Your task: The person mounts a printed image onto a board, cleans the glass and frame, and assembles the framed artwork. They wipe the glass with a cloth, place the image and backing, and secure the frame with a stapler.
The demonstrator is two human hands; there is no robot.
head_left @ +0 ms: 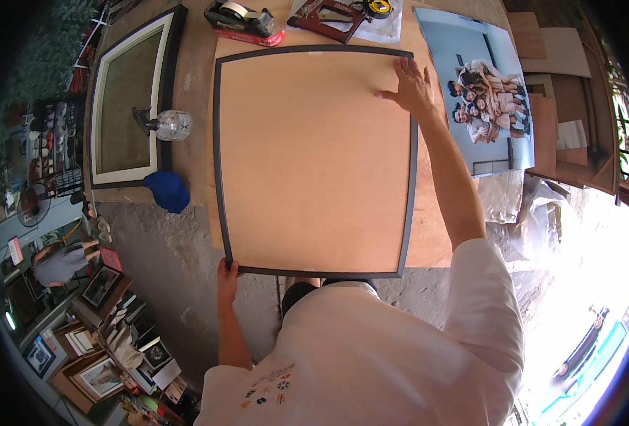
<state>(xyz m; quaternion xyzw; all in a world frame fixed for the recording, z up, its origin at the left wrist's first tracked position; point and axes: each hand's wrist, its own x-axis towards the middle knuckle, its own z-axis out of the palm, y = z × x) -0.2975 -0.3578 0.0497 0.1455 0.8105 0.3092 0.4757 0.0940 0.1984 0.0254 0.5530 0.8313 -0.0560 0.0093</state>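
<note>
1. Lying face down at the centre of the workbench (193, 78), a large black-edged picture frame (314, 162) shows its plain tan backing board upward.
2. The left hand (227, 275) grips the frame's near corner at 7 o'clock, fingers curled tight around the black edge.
3. The right hand (411, 86) rests flat on the backing board near the far corner at 1 o'clock, fingers spread apart and clamped on nothing.
4. A printed group photograph (481, 92) lies just beside the frame at 2 o'clock.
5. A tape dispenser (243, 19) and a red staple gun (326, 17) sit beyond the frame's far edge at 12 o'clock.
6. A second frame, white with a dark border (133, 96), lies at 10 o'clock, with a clear glass lamp-like object (170, 125) on it.
7. A blue cap (167, 190) sits at 9 o'clock, near the bench edge.
</note>
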